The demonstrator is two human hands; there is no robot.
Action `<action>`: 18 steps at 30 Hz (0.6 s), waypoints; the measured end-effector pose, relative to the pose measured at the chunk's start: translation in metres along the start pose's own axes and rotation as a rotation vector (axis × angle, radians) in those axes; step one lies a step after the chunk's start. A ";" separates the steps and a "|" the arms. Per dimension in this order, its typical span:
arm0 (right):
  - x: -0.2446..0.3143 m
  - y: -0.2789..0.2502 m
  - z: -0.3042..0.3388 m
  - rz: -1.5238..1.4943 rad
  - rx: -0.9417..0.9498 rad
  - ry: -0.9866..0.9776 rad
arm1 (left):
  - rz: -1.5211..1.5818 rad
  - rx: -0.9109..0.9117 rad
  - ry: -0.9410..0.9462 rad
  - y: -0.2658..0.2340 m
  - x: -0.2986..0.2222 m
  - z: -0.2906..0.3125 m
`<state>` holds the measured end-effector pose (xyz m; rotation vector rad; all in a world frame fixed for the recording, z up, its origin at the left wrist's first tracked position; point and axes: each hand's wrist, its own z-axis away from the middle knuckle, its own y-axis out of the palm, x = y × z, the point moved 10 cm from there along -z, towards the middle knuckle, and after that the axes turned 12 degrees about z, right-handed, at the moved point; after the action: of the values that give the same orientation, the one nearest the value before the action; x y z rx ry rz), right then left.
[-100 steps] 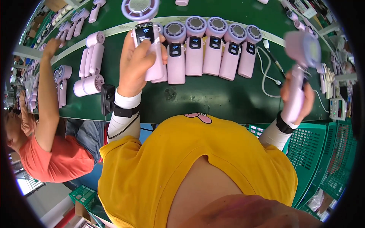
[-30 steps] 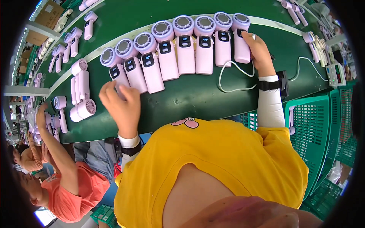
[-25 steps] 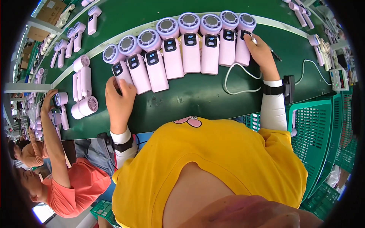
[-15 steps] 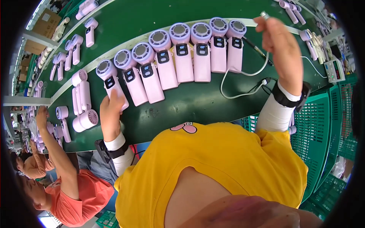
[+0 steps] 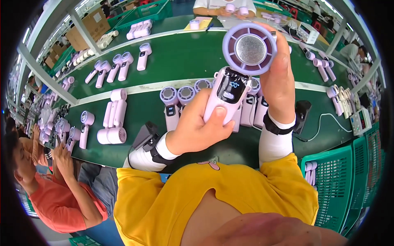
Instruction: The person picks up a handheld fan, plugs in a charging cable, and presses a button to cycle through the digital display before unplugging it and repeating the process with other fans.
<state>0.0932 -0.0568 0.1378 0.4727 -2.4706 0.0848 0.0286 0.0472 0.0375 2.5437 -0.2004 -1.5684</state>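
Observation:
My left hand (image 5: 197,129) is closed around the handle of a light purple handheld fan (image 5: 225,104), thumb on its front. The fan is raised and tilted, its round head toward the upper right, and its small black display is lit. Beside the head is my right hand (image 5: 282,78), its fingers partly hidden behind the fan. A small silver cable plug (image 5: 274,34) shows at its fingertips. Behind my hands, several similar fans (image 5: 172,117) lie in a row on the green table (image 5: 180,55), partly covered by my hands and the held fan.
Larger purple fans (image 5: 114,117) lie at the left. A white meter box (image 5: 361,121) with a white cable stands at the right, above green crates (image 5: 328,186). A co-worker in an orange shirt (image 5: 61,205) sits at my left; another person's hands (image 5: 234,11) are across the table.
My left hand has lifted a fan from the row and brought it up to the right. My right hand has come to the fan's head with the plug. The view has tilted up.

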 end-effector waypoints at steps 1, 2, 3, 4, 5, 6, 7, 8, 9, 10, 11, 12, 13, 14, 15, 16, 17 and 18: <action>0.002 -0.002 -0.001 0.034 -0.005 -0.046 | -0.066 0.030 0.070 0.003 -0.006 -0.003; 0.005 -0.004 -0.001 0.068 -0.009 -0.089 | -0.130 0.058 0.137 0.005 -0.012 -0.005; 0.004 -0.007 0.001 0.069 -0.018 -0.080 | -0.193 0.084 0.203 0.008 -0.017 -0.006; 0.000 -0.009 0.003 0.055 -0.020 -0.040 | -0.194 0.088 0.190 0.007 -0.014 -0.009; -0.004 -0.011 0.005 0.040 -0.021 0.002 | -0.302 0.139 0.287 0.012 -0.018 -0.009; -0.009 -0.011 0.005 0.021 -0.019 0.044 | -0.411 0.188 0.386 0.015 -0.021 -0.009; -0.009 -0.010 0.005 0.016 -0.023 0.057 | -0.520 0.238 0.484 0.020 -0.023 -0.009; -0.026 0.000 0.010 -0.145 0.030 0.273 | -0.519 0.241 0.460 0.017 -0.020 -0.013; -0.040 0.013 0.020 -0.311 0.081 0.486 | -0.526 0.273 0.508 0.018 -0.022 -0.015; -0.052 0.026 0.036 -0.479 0.130 0.697 | -0.531 0.305 0.558 0.019 -0.024 -0.016; -0.054 0.025 0.037 -0.483 0.123 0.704 | -0.537 0.340 0.620 0.023 -0.026 -0.017; -0.050 0.018 0.031 -0.377 0.102 0.606 | -0.535 0.344 0.613 0.023 -0.024 -0.018; -0.044 0.011 0.026 -0.270 0.082 0.506 | -0.474 0.393 0.539 0.026 -0.016 -0.021; -0.036 0.005 0.022 -0.161 0.063 0.403 | -0.412 0.441 0.468 0.030 -0.009 -0.023; -0.038 0.003 0.022 -0.158 0.057 0.402 | -0.349 0.489 0.399 0.034 -0.002 -0.024; -0.017 -0.009 0.016 0.053 -0.011 0.136 | -0.350 0.495 0.402 0.038 -0.003 -0.021; 0.006 -0.016 0.017 0.262 -0.079 -0.131 | -0.109 0.436 0.234 0.034 0.004 -0.022; 0.031 -0.014 0.024 0.466 -0.139 -0.401 | 0.129 0.365 0.069 0.031 0.013 -0.018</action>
<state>0.0613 -0.0840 0.1355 -0.1724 -2.9105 0.0046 0.0492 0.0155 0.0400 2.7765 -0.6864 -1.5090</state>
